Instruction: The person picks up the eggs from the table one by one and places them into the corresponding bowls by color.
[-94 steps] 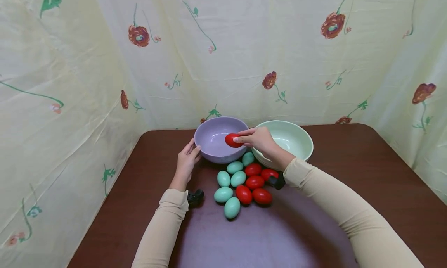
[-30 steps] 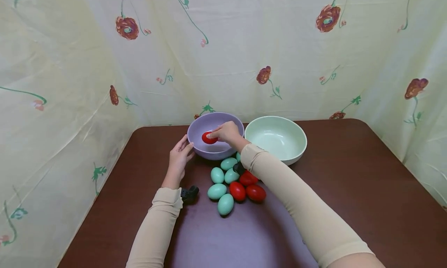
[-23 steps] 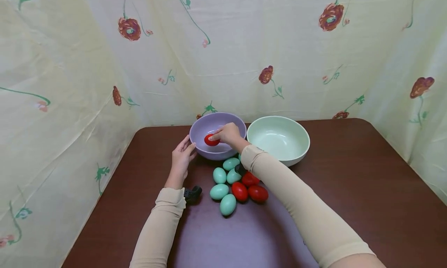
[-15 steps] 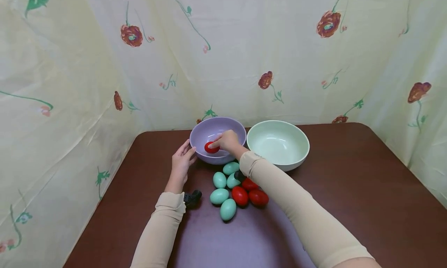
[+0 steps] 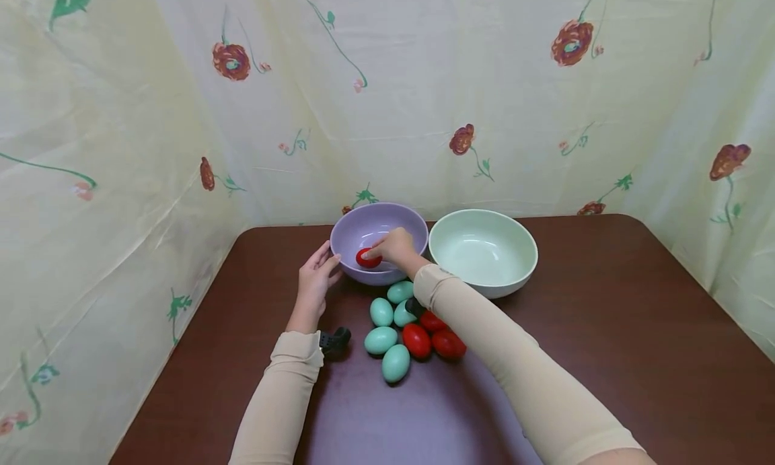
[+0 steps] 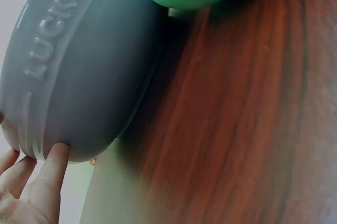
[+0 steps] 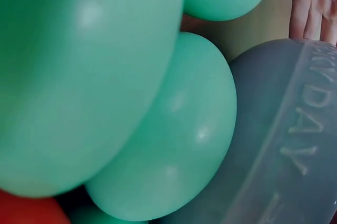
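My right hand (image 5: 396, 246) is down inside the purple bowl (image 5: 418, 226), pinching a red egg (image 5: 366, 258) low near the bowl's bottom. At the bowl's left side my left hand (image 5: 313, 283) touches the outer wall near the rim with extended thumb and fingers. The left wrist view shows those fingertips (image 6: 58, 153) against the wall, below raised letters. In front of the bowl lie several pale green eggs (image 5: 381, 341) and red eggs (image 5: 416, 340). My right forearm hides part of this group. The right wrist view shows green eggs (image 7: 174, 129) close beside the bowl.
A pale green bowl (image 5: 484, 249) stands just right of the purple one. Both bowls sit at the back of the dark brown table (image 5: 605, 303), before a flowered cloth (image 5: 399, 101). Each wrist carries a small black camera (image 5: 335, 342).
My right hand has carried the red egg from above the purple bowl's right side leftward and down into it. My left hand has stayed at the bowl's side.
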